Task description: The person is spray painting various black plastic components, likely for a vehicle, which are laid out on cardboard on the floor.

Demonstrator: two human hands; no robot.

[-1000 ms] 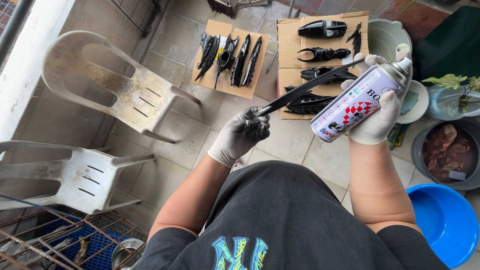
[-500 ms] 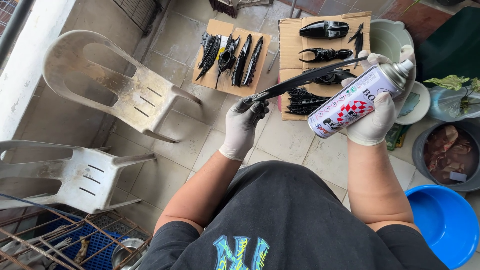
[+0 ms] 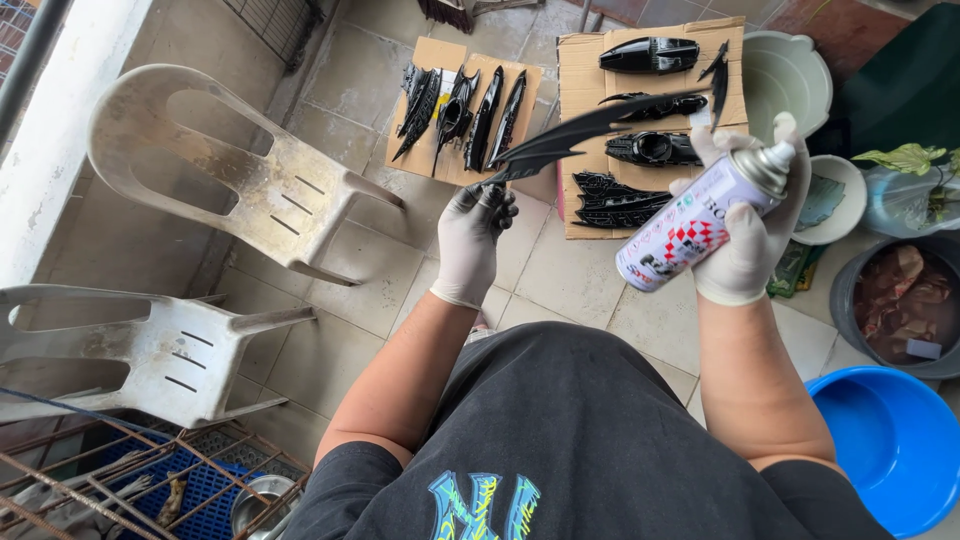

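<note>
black glossy blade-shaped part [image 3: 590, 130] pinched at its narrow end in my gloved left hand [image 3: 475, 235], raised over tiled floor [image 3: 570, 275]. my gloved right hand [image 3: 745, 230] wraps a spray can [image 3: 695, 220] beside it. cardboard sheets [image 3: 575, 70] below hold more black pieces.

Bare tile floor [image 3: 575, 275] lies open between the hands; cardboard sheets [image 3: 585, 70] with black parts crowd twelve o'clock, white chairs [image 3: 250, 190] block nine, tubs three.
</note>
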